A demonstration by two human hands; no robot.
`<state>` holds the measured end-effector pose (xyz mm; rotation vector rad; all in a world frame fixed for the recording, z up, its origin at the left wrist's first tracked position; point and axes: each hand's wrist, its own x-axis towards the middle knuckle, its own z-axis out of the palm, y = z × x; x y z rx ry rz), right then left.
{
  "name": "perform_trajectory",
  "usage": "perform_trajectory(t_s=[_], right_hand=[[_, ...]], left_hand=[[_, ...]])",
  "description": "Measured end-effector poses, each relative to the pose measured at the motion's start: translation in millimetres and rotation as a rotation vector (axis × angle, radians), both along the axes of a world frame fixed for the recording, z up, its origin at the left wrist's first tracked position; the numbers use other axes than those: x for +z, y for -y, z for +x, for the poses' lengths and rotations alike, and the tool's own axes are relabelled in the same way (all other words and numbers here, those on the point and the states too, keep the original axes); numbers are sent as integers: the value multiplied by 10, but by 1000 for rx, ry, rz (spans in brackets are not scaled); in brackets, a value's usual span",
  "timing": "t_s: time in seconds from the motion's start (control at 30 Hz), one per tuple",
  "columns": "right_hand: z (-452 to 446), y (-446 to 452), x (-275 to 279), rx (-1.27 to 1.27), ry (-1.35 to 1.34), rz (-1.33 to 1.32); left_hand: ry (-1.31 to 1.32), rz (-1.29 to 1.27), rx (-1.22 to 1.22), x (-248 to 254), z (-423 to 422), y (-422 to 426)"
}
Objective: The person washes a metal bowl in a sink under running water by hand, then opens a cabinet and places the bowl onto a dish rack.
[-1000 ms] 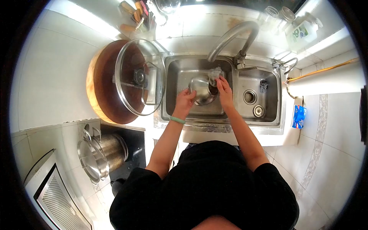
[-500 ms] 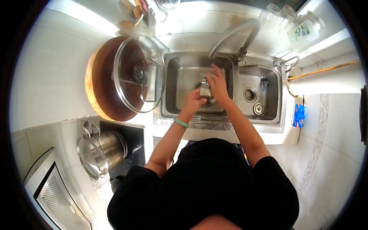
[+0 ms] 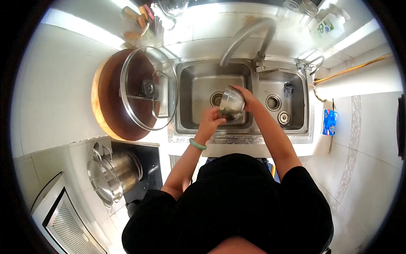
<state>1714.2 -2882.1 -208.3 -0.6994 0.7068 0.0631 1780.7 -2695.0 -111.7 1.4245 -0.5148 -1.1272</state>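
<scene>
A shiny metal bowl point(image 3: 231, 102) is tilted on its side over the left basin of the steel sink point(image 3: 198, 131). My left hand point(image 3: 211, 121), with a green bangle at the wrist, pinches the bowl's lower left edge. On the other side, my right hand point(image 3: 247, 98) is wrapped round the bowl's right side, and its palm side is hidden. The curved faucet point(image 3: 249, 34) rises behind the bowl. A drain point(image 3: 216, 99) shows just left of the bowl.
A glass lid point(image 3: 149, 88) leans against a round wooden board point(image 3: 111, 95) at the left. A steel pot point(image 3: 122, 173) stands on the black stove. The right basin holds a dark scrubber point(image 3: 288, 89). A blue packet point(image 3: 329, 122) hangs at the right.
The bowl has been turned, so its rounded side now shows between my hands. My right hand has moved down its right side. The camera view has shifted slightly.
</scene>
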Motion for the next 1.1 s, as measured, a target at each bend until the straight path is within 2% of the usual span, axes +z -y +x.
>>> perform_trajectory(t_s=[0.07,0.13,0.2,0.23,0.3,0.33,0.37,0.4,0.43,0.47,0.53,0.57,0.6,0.63,0.67,0.7,0.77,0.83,0.87,0.9,0.93,0.97,1.0,1.03,1.1], right_hand=[[-152,-133,185,-206,61,414],[-106,-259,-139,-305,42,506],[-78,-397,-202,-612,120,562],[-56,-374,-390,-567,378,486],[-8,-247,-19,-508,283,486],[-9,-193,118,-442,180,484],[-56,-131,92,-398,100,351],[-75,-97,64,-403,100,350],[-81,-71,35,-359,90,340],[-77,-58,86,-313,81,329],[-107,-158,187,-395,175,385],[-112,-223,253,-476,270,440],[-92,-305,177,-478,270,440],[-56,-400,30,-524,364,298],[-51,-472,7,-568,455,154],[-94,-517,-11,-568,455,154],[-176,-591,-17,-676,428,747],[-172,-658,-182,-684,385,812],[-176,-680,-178,-697,342,875],[-202,-698,-171,-574,651,1066],[-208,-695,-167,-570,646,1065],[-206,-686,-56,-538,647,1120],[-199,-670,47,-505,648,1174],[-194,-650,113,-498,642,1174],[-205,-609,279,-674,154,617]], left_hand=[[14,-39,22,-130,31,-32],[28,-80,50,-235,37,-29],[116,-95,9,-293,38,-7],[118,-92,6,-340,72,-22],[319,38,-219,-423,148,-26],[317,36,-226,-358,135,15],[-29,-32,-13,-205,108,68],[-373,-99,202,-43,97,131],[-506,-163,183,114,155,188],[-505,-165,181,103,186,202],[-369,-162,93,29,211,212],[-369,-165,90,-35,193,217],[-259,-167,105,-99,150,208],[-149,-168,119,-150,111,199],[-148,-167,118,-116,62,205],[-110,-182,128,-60,7,220],[-71,-197,141,-130,-60,236],[293,-114,101,-409,-81,217],[290,-114,105,-371,-94,239],[403,-91,104,-319,-100,266],[517,-66,107,-288,-101,276],[514,-64,115,-311,-77,251],[795,-62,44,-343,-25,212],[1075,-57,-31,-365,11,182],[1132,-78,-28,-220,18,172]])
